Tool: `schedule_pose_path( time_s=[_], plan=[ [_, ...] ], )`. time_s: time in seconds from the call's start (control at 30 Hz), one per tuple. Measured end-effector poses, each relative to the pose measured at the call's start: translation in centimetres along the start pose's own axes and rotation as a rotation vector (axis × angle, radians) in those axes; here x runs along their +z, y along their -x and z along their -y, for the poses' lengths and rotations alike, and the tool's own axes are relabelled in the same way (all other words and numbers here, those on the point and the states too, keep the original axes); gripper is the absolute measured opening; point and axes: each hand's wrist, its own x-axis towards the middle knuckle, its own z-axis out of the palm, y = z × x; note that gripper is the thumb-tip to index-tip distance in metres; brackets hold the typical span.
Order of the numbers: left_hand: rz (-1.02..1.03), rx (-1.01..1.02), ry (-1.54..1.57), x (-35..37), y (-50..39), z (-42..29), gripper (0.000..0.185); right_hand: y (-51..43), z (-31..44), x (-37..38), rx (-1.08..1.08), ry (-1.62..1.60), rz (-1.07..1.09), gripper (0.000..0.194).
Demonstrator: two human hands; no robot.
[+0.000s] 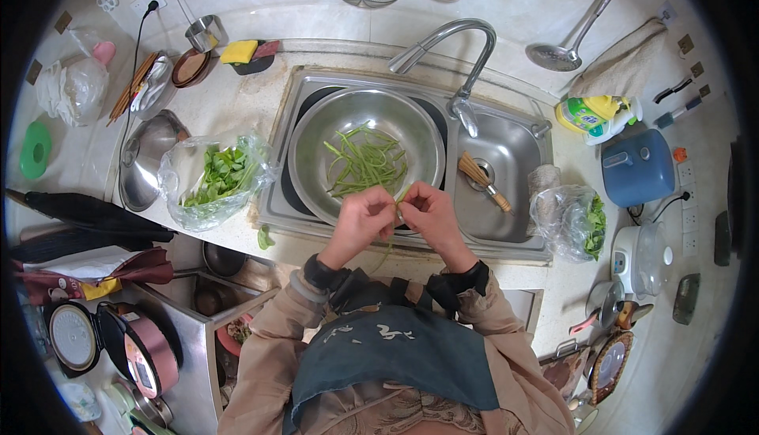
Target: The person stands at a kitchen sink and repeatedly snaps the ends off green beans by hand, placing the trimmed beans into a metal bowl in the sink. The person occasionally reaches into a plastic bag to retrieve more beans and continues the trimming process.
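My left hand (366, 217) and my right hand (428, 212) meet over the near rim of a large stainless steel bowl (308, 168). Pinched between the fingers of both hands is a green bean or similar thin green stem (402, 194); a thin strand hangs below the fingers. The bowl rests in the left basin of a double sink. Inside it lies a loose heap of long green beans or stems (369, 161). The part of the bowl behind my hands is hidden.
A curved faucet (486, 43) stands behind the sink. In the right basin (504, 138) lies a bamboo brush (483, 180). A plastic bag of leafy greens (219, 180) sits on the left counter, another bag of greens (569, 221) on the right. A loose leaf (265, 237) lies near the counter's front edge.
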Motion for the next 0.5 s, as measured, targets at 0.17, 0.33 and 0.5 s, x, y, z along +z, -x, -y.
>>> schedule_pose_path(
  time_s=[0.17, 0.33, 0.5],
  plan=[
    [0.006, -0.022, 0.065, 0.16, 0.07, 0.04, 0.005, -0.13, 0.16, -0.34, 0.064, -0.124, -0.011, 0.003],
    [0.009, -0.045, 0.038, 0.52, 0.18, 0.17, 0.004, 0.0, 0.31, -0.36, 0.037, -0.121, -0.011, 0.007],
    [-0.011, -0.039, 0.038, 0.56, 0.25, 0.01, 0.004, 0.02, 0.48, -0.34, 0.069, -0.208, -0.008, 0.011]
  ],
)
